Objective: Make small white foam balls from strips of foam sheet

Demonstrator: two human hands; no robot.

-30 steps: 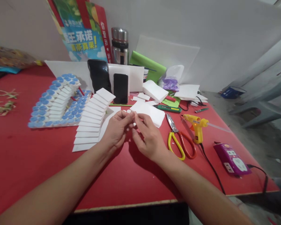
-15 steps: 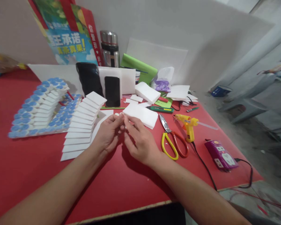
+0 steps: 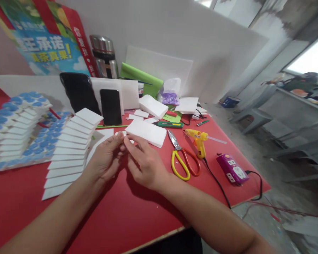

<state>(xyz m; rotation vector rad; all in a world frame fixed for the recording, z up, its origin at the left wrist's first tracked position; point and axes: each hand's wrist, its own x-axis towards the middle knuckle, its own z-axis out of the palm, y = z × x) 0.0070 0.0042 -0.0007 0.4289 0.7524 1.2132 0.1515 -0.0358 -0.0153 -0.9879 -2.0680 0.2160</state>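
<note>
Left hand (image 3: 106, 155), right hand (image 3: 145, 164): your fingertips meet, both pinching small white piece (image 3: 124, 133) between stepped white cards (image 3: 70, 145), left, and white card stack (image 3: 148, 132), right. Steady your wrists; light, even pressure probably suits piece this small.

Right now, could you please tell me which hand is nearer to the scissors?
Right. The right hand is to the left of the scissors, apart from them; the left hand is farther left, beyond the right hand.

Bare forearms (image 3: 198, 201) at the tabletop (image 3: 137, 222)
Left hand (image 3: 106, 155) and right hand (image 3: 147, 164) bare too; black, apparently clothing (image 3: 175, 244), below its near edge.
</note>
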